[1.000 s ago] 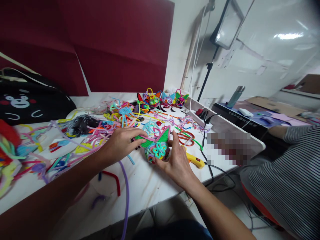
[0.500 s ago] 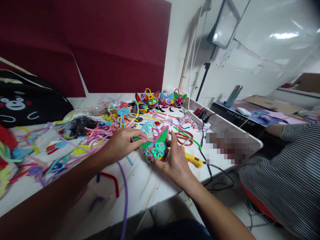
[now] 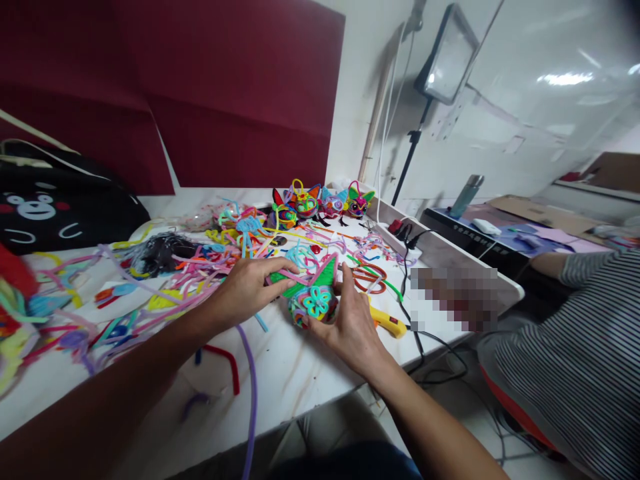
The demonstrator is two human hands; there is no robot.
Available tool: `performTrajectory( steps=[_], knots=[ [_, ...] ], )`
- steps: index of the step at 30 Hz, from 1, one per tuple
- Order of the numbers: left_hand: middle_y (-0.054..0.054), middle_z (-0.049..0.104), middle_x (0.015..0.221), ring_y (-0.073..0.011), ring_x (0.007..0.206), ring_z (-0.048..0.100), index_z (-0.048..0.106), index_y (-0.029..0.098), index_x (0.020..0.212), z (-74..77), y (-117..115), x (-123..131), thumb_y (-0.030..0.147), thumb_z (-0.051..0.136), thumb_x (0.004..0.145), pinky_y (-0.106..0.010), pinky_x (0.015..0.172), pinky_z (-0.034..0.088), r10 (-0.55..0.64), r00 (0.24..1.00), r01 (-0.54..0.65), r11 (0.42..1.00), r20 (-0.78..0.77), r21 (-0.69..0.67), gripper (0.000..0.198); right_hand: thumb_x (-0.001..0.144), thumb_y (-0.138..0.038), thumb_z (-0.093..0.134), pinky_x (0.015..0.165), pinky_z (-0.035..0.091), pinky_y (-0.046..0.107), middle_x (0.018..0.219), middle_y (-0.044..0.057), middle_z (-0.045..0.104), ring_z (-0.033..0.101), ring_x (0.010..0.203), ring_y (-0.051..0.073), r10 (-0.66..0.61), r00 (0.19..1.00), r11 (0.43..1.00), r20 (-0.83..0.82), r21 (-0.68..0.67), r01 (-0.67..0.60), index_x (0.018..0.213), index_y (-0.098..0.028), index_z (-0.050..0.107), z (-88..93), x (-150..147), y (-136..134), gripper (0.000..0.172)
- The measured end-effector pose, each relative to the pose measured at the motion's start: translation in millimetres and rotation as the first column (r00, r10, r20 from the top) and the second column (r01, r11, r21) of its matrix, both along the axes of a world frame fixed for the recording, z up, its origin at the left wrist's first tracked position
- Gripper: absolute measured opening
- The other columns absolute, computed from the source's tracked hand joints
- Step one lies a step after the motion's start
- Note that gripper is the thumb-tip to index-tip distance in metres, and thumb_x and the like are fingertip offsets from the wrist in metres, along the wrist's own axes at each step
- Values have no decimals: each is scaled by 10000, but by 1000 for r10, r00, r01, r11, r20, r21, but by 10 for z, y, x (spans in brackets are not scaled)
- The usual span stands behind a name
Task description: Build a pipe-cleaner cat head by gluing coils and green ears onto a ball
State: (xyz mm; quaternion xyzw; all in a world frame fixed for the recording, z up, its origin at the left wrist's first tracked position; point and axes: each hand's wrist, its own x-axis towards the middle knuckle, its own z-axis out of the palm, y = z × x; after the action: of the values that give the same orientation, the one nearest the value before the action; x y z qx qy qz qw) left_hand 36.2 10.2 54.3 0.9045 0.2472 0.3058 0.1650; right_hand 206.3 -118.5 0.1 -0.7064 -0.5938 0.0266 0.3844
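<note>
Between my hands, just above the table, is a pipe-cleaner animal head with pink-edged green ears and a turquoise flower on its front. My left hand pinches the left green ear between thumb and fingers. Around the head's right side curls my right hand, its thumb low on the front and its fingers by the right ear. Some of those fingertips are hidden behind the head. A yellow glue gun lies right beside my right hand, and orange-handled scissors lie behind it.
Several finished animal heads stand at the back. Loose pipe cleaners cover the table's left side. A purple pipe cleaner hangs over the front edge. Black cables run along the right, near a co-worker's striped sleeve.
Both hands keep the same grip on the animal head, with the left ear shifted very slightly. The camera view has moved a little.
</note>
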Motion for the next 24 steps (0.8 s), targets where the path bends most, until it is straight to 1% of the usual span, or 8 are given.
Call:
performTrajectory(
  steps=[3,7,11,13,17,20,24],
  knots=[
    [13,784,844,-177,677,688,706,229,952,9,-25,7,373,642,808,-253,641,484,62,998,-62,998,-4,21,214,737,-441,727,907,478,581,1202,247,677,649,1028,386,-5,1000,1000,10,10,5,1559,-17,148,-7,-2,7,1091],
    [30,734,802,-148,587,609,650,223,939,19,-57,22,368,651,783,-251,611,448,95,995,-95,995,22,22,213,734,-445,737,916,476,582,1202,238,680,649,1038,387,-9,1000,1000,6,-1,9,1562,-34,152,0,-5,11,1094],
    [16,724,829,-151,622,612,626,219,896,0,-61,30,371,660,769,-251,622,446,106,992,-107,994,61,3,201,735,-442,738,914,483,564,1193,234,682,655,1040,380,-9,1000,1000,11,-1,9,1562,-32,144,6,-5,13,1098],
    [28,699,764,-144,583,583,623,222,878,-15,-63,30,375,669,765,-246,583,430,123,990,-122,992,66,-13,195,739,-445,737,905,487,559,1175,225,690,660,1024,377,-7,1000,1000,13,1,7,1561,-31,143,6,-4,14,1095],
    [78,587,603,-115,468,467,622,226,881,-46,-87,31,372,703,747,-233,487,362,170,981,-166,985,94,-48,214,736,-448,747,873,493,529,1137,207,705,669,978,363,-6,1000,1000,23,5,6,1558,-29,151,5,-2,16,1098],
    [87,568,579,-112,467,476,612,227,890,-74,-105,38,372,717,745,-228,483,365,189,974,-180,980,121,-86,231,742,-443,736,850,496,501,1112,192,713,676,938,345,-4,1000,1000,31,4,4,1556,-24,154,9,0,19,1085],
    [80,583,597,-120,482,517,598,222,911,-112,-115,52,391,722,754,-226,476,381,201,967,-173,969,154,-175,262,755,-445,710,846,498,504,1109,198,713,677,933,347,-5,1000,1000,27,-13,5,1554,-8,153,18,-1,24,1067]
  ],
)
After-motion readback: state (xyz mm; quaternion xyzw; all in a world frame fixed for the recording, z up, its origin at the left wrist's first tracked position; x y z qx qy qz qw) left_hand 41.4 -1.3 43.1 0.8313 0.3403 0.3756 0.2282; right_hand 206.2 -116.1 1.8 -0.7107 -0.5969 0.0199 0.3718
